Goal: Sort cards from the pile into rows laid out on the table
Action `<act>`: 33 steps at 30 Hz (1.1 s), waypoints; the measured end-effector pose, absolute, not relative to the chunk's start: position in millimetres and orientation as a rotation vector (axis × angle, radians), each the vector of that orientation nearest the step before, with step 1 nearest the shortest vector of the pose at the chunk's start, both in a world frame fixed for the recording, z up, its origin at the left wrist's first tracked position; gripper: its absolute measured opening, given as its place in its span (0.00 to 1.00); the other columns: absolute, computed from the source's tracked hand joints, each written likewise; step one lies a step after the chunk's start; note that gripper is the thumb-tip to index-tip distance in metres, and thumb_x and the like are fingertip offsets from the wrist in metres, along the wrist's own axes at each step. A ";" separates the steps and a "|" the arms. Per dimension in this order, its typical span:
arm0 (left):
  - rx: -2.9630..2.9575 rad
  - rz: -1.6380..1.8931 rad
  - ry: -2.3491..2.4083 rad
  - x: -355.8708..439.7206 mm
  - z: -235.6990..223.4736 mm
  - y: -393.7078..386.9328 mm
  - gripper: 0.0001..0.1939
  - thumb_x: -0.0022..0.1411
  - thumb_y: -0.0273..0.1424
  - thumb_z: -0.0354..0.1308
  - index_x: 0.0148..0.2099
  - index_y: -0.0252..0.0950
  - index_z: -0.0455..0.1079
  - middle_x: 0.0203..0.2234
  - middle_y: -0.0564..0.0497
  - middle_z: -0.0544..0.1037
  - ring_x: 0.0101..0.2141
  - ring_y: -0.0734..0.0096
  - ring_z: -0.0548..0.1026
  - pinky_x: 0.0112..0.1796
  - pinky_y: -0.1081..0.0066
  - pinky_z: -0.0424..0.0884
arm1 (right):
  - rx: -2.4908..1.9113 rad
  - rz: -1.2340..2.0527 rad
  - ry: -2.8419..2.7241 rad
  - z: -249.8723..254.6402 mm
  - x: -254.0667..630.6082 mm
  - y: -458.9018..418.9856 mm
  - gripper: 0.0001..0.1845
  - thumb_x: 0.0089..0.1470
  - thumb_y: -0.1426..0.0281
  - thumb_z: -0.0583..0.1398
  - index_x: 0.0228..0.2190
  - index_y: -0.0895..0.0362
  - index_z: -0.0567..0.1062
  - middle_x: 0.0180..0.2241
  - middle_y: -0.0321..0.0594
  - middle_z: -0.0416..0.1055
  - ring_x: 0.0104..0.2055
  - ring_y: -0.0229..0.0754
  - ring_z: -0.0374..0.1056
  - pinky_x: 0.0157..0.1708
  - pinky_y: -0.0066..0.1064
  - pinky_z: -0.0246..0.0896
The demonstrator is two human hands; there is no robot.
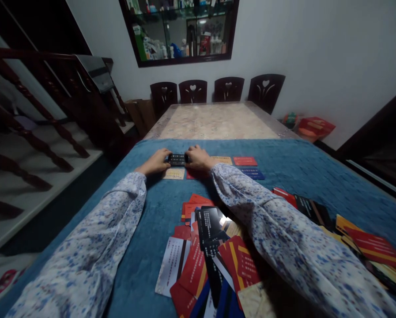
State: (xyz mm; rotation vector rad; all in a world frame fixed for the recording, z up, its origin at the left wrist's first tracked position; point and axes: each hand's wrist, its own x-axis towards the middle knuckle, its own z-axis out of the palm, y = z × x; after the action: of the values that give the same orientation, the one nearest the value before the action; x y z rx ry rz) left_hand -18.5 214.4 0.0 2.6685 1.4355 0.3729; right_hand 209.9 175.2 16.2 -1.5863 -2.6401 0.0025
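Toward the far side of the blue cloth [141, 229], a black card [177, 160] with white print lies between my two hands. My left hand [156, 162] grips its left end, fingers bent. Its right end is in the fingers of my right hand [199, 158]. Just below it are a cream card [174, 174] and a red card [191, 176], the latter partly under my right hand. Right of that hand lie a yellow card [221, 160], another red card [245, 161] and a blue card [254, 173].
A heap of mixed cards, with a black card [209, 223] on top, lies nearest me. More cards, including a red one [376, 245], spread at the right beyond my sleeve. Dark chairs [193, 92] line the far table end; a stair railing [35, 101] stands left.
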 end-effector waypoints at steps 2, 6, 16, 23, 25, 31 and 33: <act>2.673 0.366 1.414 -19.1 -2.3 219.7 0.27 0.52 0.29 0.61 0.56 0.36 0.74 0.52 0.43 0.76 0.53 0.52 0.74 0.57 0.58 0.70 | -1.602 0.011 -2.638 14.5 209.8 178.6 0.26 0.59 0.60 0.61 0.56 0.59 0.75 0.59 0.56 0.68 0.60 0.61 0.59 0.50 0.45 0.65; 2.657 0.346 1.395 -18.6 -4.2 227.0 0.28 0.51 0.30 0.61 0.57 0.35 0.74 0.52 0.42 0.77 0.51 0.53 0.75 0.55 0.59 0.71 | -1.624 0.035 -2.628 11.8 210.6 184.0 0.27 0.59 0.59 0.61 0.56 0.59 0.76 0.59 0.56 0.68 0.60 0.62 0.58 0.50 0.46 0.65; 2.598 0.251 1.450 -16.5 1.4 228.9 0.28 0.51 0.31 0.61 0.57 0.34 0.74 0.52 0.41 0.77 0.53 0.52 0.75 0.57 0.59 0.69 | -1.618 0.102 -2.633 8.3 209.8 194.7 0.27 0.58 0.58 0.61 0.55 0.57 0.77 0.59 0.55 0.69 0.61 0.63 0.58 0.51 0.47 0.63; 2.608 0.186 1.433 -16.5 2.7 232.7 0.28 0.52 0.32 0.61 0.57 0.35 0.74 0.53 0.43 0.77 0.53 0.54 0.74 0.55 0.62 0.70 | -1.628 0.121 -2.642 4.6 210.9 197.1 0.27 0.59 0.58 0.59 0.56 0.58 0.76 0.60 0.55 0.69 0.61 0.63 0.58 0.51 0.47 0.62; 2.609 0.180 1.429 -16.7 2.9 234.0 0.28 0.52 0.32 0.61 0.57 0.36 0.74 0.53 0.44 0.78 0.52 0.54 0.75 0.55 0.62 0.70 | -1.622 0.111 -2.645 3.5 211.2 197.9 0.27 0.59 0.58 0.59 0.56 0.57 0.75 0.60 0.55 0.69 0.61 0.63 0.59 0.51 0.47 0.62; 2.602 0.197 1.428 -16.4 2.5 236.4 0.30 0.50 0.31 0.61 0.58 0.37 0.74 0.53 0.43 0.79 0.50 0.53 0.76 0.53 0.61 0.72 | -1.579 0.076 -2.639 1.5 212.5 200.3 0.27 0.58 0.56 0.60 0.56 0.52 0.75 0.58 0.52 0.72 0.61 0.62 0.60 0.50 0.47 0.61; 2.601 0.206 1.415 -16.0 2.7 236.3 0.29 0.50 0.30 0.61 0.56 0.38 0.75 0.52 0.44 0.80 0.49 0.55 0.77 0.52 0.62 0.73 | -1.569 0.072 -2.638 1.2 212.3 200.5 0.26 0.59 0.57 0.60 0.56 0.52 0.75 0.57 0.53 0.72 0.60 0.62 0.60 0.50 0.47 0.61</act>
State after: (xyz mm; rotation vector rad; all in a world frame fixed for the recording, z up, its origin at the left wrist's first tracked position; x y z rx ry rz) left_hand -16.0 236.3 2.7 2.6006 1.4151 0.2063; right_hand 212.3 200.5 1.2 -1.5690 -2.6381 0.0725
